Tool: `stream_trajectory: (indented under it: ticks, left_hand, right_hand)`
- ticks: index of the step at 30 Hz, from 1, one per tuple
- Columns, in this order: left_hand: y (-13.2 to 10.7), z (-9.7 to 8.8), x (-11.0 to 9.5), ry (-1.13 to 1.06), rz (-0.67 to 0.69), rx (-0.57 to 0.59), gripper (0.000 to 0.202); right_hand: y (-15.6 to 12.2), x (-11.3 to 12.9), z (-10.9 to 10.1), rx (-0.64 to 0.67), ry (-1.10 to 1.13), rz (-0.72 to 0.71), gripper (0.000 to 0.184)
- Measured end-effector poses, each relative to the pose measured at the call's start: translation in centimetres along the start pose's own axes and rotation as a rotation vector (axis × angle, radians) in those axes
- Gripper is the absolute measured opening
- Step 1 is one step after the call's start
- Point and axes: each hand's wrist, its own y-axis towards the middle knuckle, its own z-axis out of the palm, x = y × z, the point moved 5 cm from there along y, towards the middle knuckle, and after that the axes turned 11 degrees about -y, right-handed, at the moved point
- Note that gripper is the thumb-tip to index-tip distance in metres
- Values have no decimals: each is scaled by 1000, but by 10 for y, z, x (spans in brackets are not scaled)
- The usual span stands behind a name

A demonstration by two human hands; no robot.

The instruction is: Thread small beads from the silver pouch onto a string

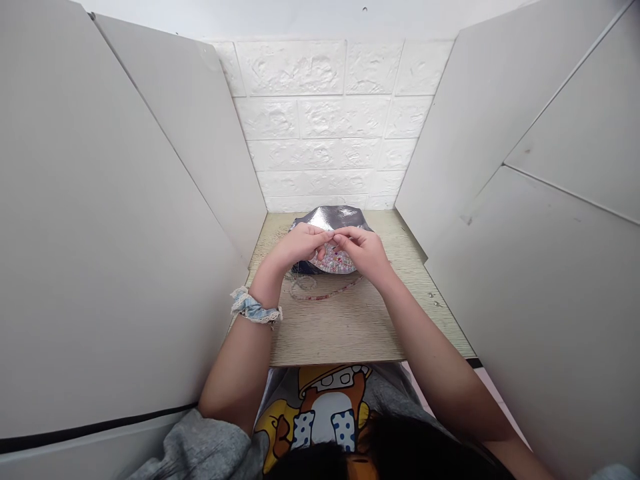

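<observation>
Nearest to me, looking down through the head camera, is dark hair [415,443] along the bottom edge, partly covering a grey shirt with a cartoon print in orange, yellow and white [334,407]. Just past it I see the front edge of a pale, wood-grained tabletop [340,337]. Both bare forearms reach over it, and a light-blue fabric scrunchie with white lace trim [255,308] rings the left wrist. To the right, near the tabletop's side edge, lie two small shiny bits [434,299]. Farther in, a thin string of red, pink and pale beads [325,296] curves across the wood, with clear, thin loops [303,283] at its left part. Above the far part, the left hand [303,245] and the right hand [364,252] meet at the fingertips, each with thumb and index finger brought together in a pinch; whether a bead or thread sits between them is too small for me to tell. Behind and below them lies a shiny, dark silvery bag [327,217], with a heap of small pink, white and multicoloured beads [339,262] at its near side. Beyond stands a white brick-patterned wall [325,120], flanked by smooth pale-grey panels [500,127].
</observation>
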Motion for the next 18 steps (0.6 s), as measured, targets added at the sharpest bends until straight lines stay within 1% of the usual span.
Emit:
stream_trajectory:
  ticks: [4,7,12,15,18]
  left_hand:
    - [-2,2,-1,-50,1,38,34]
    - [-2,2,0,-84,-14,64,33]
    - [-1,1,2,-126,-26,76,35]
    - [0,1,3,-142,-30,69,31]
    - [0,2,3,-160,-36,63,29]
  right_hand:
    - [-1,3,-2,8,20,-20,15]
    - [-3,8,-4,-30,-44,-62,13]
    - [-7,16,-6,-112,-158,-148,15]
    - [-9,19,-6,-139,-245,-182,17]
    - [-9,21,-6,-135,-263,-204,18]
